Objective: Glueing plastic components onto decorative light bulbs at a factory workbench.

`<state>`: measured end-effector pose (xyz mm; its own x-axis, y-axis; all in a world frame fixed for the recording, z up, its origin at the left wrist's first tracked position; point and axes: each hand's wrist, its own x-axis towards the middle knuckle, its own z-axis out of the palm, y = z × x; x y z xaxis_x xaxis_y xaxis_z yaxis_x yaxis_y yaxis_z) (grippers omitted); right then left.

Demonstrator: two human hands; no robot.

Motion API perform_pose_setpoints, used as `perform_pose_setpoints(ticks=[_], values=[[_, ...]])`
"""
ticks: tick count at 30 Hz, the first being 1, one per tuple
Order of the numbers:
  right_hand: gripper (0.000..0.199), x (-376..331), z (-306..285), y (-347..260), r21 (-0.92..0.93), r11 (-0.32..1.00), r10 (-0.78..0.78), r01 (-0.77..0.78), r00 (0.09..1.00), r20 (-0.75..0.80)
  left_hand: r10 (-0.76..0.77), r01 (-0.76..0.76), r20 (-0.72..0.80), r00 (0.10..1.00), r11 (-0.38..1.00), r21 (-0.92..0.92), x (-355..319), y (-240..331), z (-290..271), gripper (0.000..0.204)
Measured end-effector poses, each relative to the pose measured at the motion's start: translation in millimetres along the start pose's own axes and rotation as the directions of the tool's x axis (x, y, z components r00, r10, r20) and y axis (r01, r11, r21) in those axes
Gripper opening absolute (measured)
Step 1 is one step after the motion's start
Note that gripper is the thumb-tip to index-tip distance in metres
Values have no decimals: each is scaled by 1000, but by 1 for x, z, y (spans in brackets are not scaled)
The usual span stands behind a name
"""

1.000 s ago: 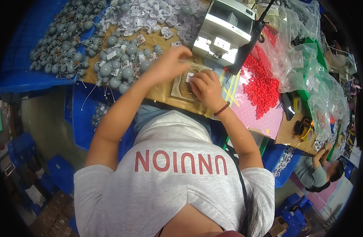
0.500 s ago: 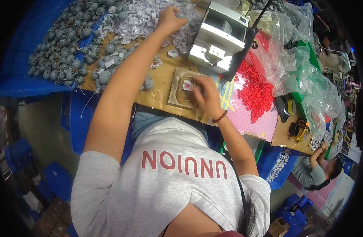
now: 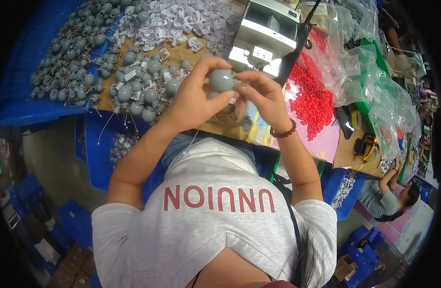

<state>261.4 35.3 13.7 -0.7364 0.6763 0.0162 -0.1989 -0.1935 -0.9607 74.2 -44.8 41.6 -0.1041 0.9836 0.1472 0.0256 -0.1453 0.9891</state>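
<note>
Over the near edge of the bench, my left hand (image 3: 192, 100) grips a round grey ball (image 3: 222, 80) between thumb and fingers. A thin cord hangs below that hand. My right hand (image 3: 269, 100) meets it from the other side, thumb and fingers pinched together at the ball's right end. What those fingertips hold is small and hidden. Beneath both hands lies a square block (image 3: 228, 118) with a hollow, mostly covered by them. Just to the left, grey balls with cords (image 3: 150, 95) lie in a heap.
White plastic parts (image 3: 182, 21) are piled at the back. A white machine (image 3: 266, 33) with a black cable stands behind my hands. Small red pieces (image 3: 312, 108) lie on a pink sheet to the right, near clear bags and tape rolls (image 3: 367, 148). A co-worker (image 3: 386, 197) sits far right.
My left hand has come back from the white pile toward me, bringing a grey ball. My right hand has lifted off the block and now meets the ball.
</note>
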Motion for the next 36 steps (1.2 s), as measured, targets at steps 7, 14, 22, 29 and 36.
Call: perform_pose_setpoints(ticks=[7,14,22,29,36], values=[[11,-26,-6,31,-523,820,169,-231,972,-165,-280,288,-159,947,957,27,-62,-76,1,45],[23,-17,4,60,-952,251,-248,176,962,112,-83,108,-70,994,835,539,-73,-88,10,41],[27,-12,7,56,-963,30,-144,270,954,263,-21,-16,51,998,780,625,-62,-87,8,41],[36,-24,11,59,-958,-10,-53,286,957,286,-24,-33,72,997,721,692,-57,-82,6,39],[38,-26,13,59,-959,-18,-50,282,958,283,103,-157,122,987,504,849,-53,-80,15,50]])
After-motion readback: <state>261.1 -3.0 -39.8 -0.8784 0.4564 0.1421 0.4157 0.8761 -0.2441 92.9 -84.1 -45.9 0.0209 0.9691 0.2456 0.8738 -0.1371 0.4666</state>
